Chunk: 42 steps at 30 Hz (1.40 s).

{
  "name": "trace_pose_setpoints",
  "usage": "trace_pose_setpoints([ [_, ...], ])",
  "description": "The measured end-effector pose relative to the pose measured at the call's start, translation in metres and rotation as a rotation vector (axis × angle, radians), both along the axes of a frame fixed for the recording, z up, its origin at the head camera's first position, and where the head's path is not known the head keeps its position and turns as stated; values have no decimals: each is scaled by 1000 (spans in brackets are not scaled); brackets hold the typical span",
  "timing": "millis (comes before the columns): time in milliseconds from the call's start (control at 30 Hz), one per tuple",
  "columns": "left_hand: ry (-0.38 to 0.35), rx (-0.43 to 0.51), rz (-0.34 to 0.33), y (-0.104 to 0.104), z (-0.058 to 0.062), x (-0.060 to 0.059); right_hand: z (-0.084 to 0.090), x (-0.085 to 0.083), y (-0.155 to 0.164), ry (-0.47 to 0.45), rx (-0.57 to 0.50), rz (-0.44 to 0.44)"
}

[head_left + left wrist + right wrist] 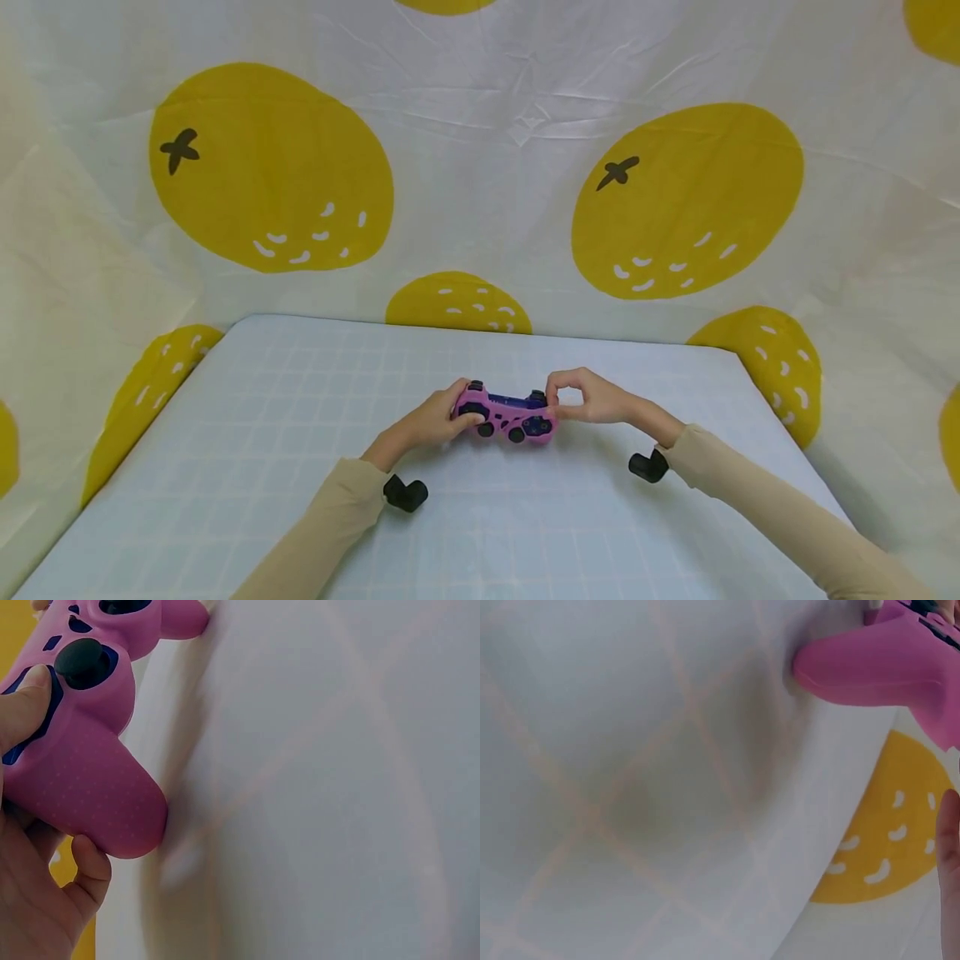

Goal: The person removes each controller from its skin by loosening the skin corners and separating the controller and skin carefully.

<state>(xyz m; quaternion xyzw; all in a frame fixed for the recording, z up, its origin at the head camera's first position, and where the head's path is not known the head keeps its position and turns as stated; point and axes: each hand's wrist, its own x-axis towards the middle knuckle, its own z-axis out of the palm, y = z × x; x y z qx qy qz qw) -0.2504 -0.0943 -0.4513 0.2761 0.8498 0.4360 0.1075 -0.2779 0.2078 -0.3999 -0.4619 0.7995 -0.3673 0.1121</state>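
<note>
Left hand (pixel 437 418) gripping, right hand (pixel 602 400) pinching, I hold the pink controller (pixel 510 412) lengthwise between them, lower centre of frame.

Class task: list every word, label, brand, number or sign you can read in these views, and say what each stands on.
None: no word, label, brand or number can be read.
Controller: any marks on its buttons are too small to read.
Cloth: the dark crosses on the yellow shapes are drawings, not lettering.
</note>
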Motion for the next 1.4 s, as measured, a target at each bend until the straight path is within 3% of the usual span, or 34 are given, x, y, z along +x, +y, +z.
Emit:
trace_pose_setpoints([
  [267, -7, -19, 42, 2, 1, 2, 9, 19, -7, 159, 1, -25],
  [433, -6, -18, 53, 3, 1, 1, 15, 31, -6, 148, -7, -50],
  [700, -5, -24, 63, 4, 0, 1, -22, 19, 8, 180, -7, -64],
  [933, -5, -7, 64, 3, -1, 4, -34, 25, 12, 197, -32, -116],
  [1267, 6, -16, 58, 3, -3, 4, -37, 34, 13, 171, -22, -180],
  [1400, 27, -9, 61, 1, -1, 4, -24, 41, 8, 143, -1, -164],
])
